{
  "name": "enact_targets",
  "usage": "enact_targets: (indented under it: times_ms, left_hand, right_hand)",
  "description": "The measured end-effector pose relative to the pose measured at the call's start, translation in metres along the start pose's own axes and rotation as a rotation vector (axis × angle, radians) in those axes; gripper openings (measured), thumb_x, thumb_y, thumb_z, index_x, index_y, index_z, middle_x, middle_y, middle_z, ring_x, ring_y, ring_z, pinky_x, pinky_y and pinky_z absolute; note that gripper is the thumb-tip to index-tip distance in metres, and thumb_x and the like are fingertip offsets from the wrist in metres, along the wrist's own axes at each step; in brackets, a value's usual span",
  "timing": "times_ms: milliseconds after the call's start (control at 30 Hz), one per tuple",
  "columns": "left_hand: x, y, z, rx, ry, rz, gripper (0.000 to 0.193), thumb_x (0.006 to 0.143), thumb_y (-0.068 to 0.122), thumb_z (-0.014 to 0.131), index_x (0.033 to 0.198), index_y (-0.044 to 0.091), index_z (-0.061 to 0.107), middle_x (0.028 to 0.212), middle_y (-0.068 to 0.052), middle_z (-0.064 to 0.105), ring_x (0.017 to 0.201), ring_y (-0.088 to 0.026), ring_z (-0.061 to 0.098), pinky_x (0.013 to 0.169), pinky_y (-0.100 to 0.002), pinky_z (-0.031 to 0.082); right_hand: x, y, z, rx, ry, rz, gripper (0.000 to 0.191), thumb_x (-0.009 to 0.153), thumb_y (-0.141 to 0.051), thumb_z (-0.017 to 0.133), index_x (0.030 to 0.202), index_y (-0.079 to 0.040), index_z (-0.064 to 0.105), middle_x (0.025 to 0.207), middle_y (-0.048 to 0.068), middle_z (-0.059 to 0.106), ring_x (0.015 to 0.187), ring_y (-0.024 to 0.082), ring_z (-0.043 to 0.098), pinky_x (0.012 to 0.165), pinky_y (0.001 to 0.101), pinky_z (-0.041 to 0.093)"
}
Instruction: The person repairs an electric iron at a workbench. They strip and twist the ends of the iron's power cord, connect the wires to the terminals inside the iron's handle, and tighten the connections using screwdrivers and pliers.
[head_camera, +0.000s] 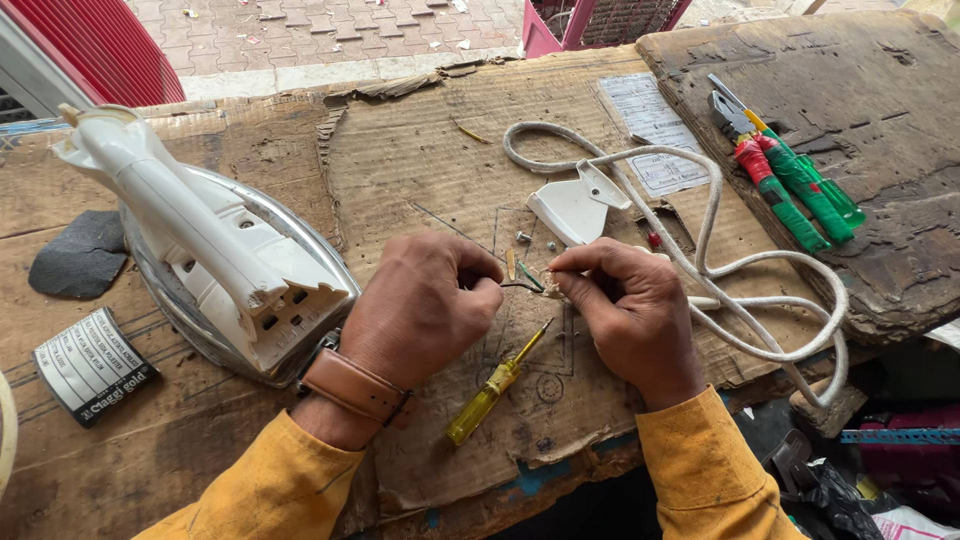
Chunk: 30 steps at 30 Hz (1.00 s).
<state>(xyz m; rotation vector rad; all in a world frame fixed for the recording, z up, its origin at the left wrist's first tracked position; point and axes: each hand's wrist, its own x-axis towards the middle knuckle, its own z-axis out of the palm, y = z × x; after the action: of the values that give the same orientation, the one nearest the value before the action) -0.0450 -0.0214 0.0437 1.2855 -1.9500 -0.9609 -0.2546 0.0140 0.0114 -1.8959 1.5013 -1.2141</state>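
Observation:
My left hand (425, 305) and my right hand (625, 305) meet over the middle of a cardboard-covered bench (420, 150). Between their fingertips they pinch thin coloured wires (525, 280) at the end of a white cloth-covered cord (700, 270). The cord loops away to the right and back. A yellow-handled screwdriver (495, 385) lies on the cardboard just below my hands. A white electric iron (200, 240) rests on its side at the left, its back end open. A white plastic cover (575, 205) lies just beyond my hands.
Pliers with red and green handles (790, 185) and a green-handled tool lie on a dark wooden board (880, 120) at the right. A printed paper (655, 130), small screws (522, 237), a dark pad (80, 255) and a label plate (90, 365) lie about. Paved ground lies beyond the bench.

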Motion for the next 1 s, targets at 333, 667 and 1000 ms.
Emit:
enact_targets:
  times_ms: [333,667,1000]
  left_hand:
    - [-0.012,0.007,-0.008,0.282,0.028,-0.081,0.015,0.081,0.018,0.065,0.084,0.012,0.079,0.079,-0.011,0.076,0.077,-0.029,0.074,0.076,-0.042,0.057]
    - [-0.036,0.004,-0.011,0.365,0.073,0.067,0.021,0.082,0.022,0.069,0.099,0.011,0.076,0.104,-0.015,0.067,0.095,-0.036,0.067,0.083,-0.048,0.052]
    - [-0.073,0.038,-0.008,-0.202,0.091,0.445,0.035,0.082,0.015,0.078,0.116,0.007,0.073,0.123,-0.013,0.067,0.113,-0.029,0.067,0.097,-0.038,0.053]
  right_hand:
    - [-0.005,-0.002,-0.004,0.1,0.005,0.148,0.008,0.092,-0.005,0.075,0.099,-0.005,0.074,0.081,-0.002,0.072,0.072,0.003,0.062,0.064,0.0194,0.05]
    - [-0.022,-0.004,-0.012,0.468,0.191,0.01,0.008,0.1,0.003,0.066,0.107,-0.001,0.065,0.09,0.005,0.067,0.074,0.009,0.06,0.067,0.0223,0.051]
    - [-0.061,-0.075,-0.04,0.925,0.183,0.034,0.009,0.099,0.004,0.059,0.105,0.003,0.064,0.097,0.013,0.069,0.08,0.017,0.067,0.075,0.0288,0.056]
